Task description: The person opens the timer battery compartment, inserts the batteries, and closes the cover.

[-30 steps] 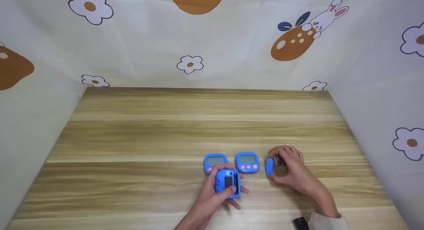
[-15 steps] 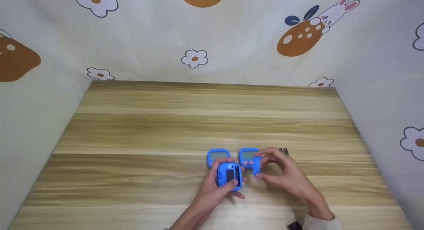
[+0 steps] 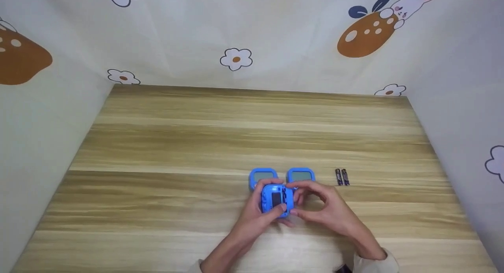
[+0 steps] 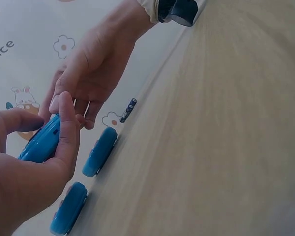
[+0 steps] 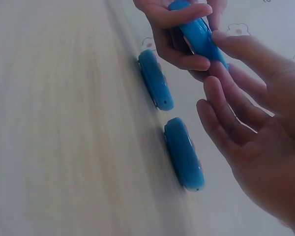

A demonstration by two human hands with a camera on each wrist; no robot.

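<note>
My left hand (image 3: 256, 213) grips a blue digital timer (image 3: 269, 194) with its back and battery slot facing up, the thumb lying across the back. Between thumb and fingertips my right hand (image 3: 330, 204) pinches a narrow blue battery cover (image 3: 290, 201) right at the timer's right edge, over the slot. In the left wrist view the held timer (image 4: 42, 142) shows edge-on, clear above the tabletop. The right wrist view has both hands meeting at the timer (image 5: 200, 39); the cover is mostly hidden by fingers there.
Two more blue timers, one at left (image 3: 263, 173) and one at right (image 3: 301, 174), lie screen-up just beyond the hands. To their right, two small dark batteries (image 3: 342, 177) lie side by side on the wooden table (image 3: 197, 147). A patterned cloth (image 3: 189, 41) stands behind.
My right hand has carried the battery cover leftward from near the batteries to the timer's edge, uncovering the batteries. My left hand still holds the timer. The head view has tilted down slightly.
</note>
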